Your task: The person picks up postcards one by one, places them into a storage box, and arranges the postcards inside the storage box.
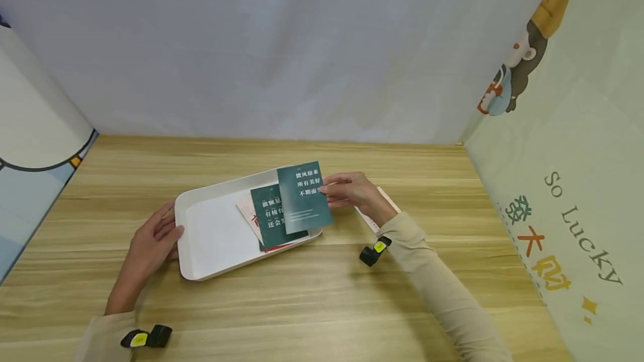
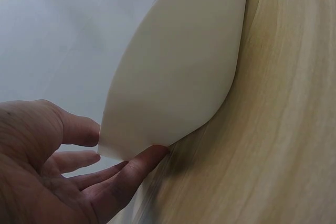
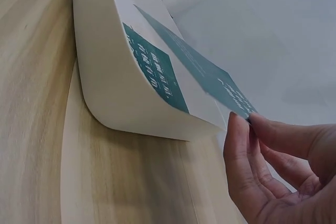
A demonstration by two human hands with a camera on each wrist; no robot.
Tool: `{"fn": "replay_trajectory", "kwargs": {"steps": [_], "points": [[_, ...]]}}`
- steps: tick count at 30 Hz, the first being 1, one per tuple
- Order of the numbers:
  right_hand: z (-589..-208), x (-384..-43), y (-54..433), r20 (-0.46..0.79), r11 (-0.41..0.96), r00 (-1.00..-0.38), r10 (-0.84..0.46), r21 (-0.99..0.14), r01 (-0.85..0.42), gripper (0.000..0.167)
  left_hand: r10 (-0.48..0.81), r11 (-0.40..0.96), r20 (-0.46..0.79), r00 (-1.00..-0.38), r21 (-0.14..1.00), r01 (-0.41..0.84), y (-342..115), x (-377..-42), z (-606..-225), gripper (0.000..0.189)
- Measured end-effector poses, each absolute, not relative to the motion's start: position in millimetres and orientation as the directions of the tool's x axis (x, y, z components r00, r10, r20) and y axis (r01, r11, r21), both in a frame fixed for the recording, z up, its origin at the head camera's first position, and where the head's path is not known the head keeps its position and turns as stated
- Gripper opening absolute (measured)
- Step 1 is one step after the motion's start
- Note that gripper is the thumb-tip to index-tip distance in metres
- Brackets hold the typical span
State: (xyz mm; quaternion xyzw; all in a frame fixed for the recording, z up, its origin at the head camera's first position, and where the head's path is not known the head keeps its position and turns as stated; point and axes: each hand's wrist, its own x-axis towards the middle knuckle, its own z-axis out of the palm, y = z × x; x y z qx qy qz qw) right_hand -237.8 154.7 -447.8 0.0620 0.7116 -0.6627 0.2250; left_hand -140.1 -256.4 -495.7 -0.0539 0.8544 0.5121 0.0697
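Note:
My right hand (image 1: 352, 190) pinches a dark green printed card (image 1: 304, 205) by its edge, between thumb and fingertips. This card is tilted over the right end of a white tray (image 1: 211, 264). Below it in the tray lies a second green card (image 1: 268, 225) with white characters, partly covered. A pale card (image 1: 247, 211) with red print pokes out from under that one, and a red edge shows beneath. At the tray's left end, my left hand (image 1: 151, 244) holds the wall, thumb and fingertips against it in the left wrist view.
Another pale card (image 1: 389, 200) with red print lies on the wooden table (image 1: 322, 306), partly hidden behind my right wrist. A plain hanging cloth (image 1: 282, 60) closes off the back. Printed cloths (image 1: 578, 144) stand at either side.

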Motion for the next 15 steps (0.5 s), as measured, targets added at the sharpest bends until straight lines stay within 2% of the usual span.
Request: {"fn": "replay_trajectory", "kwargs": {"steps": [15], "points": [[-454.0,-236.7,127.1,-0.397,0.109,-0.893,-0.212,-0.918,0.382,0.03,-0.031,0.485,-0.168,-0.985,0.859,-0.162,-255.3,-140.5,-494.6,0.069]]}}
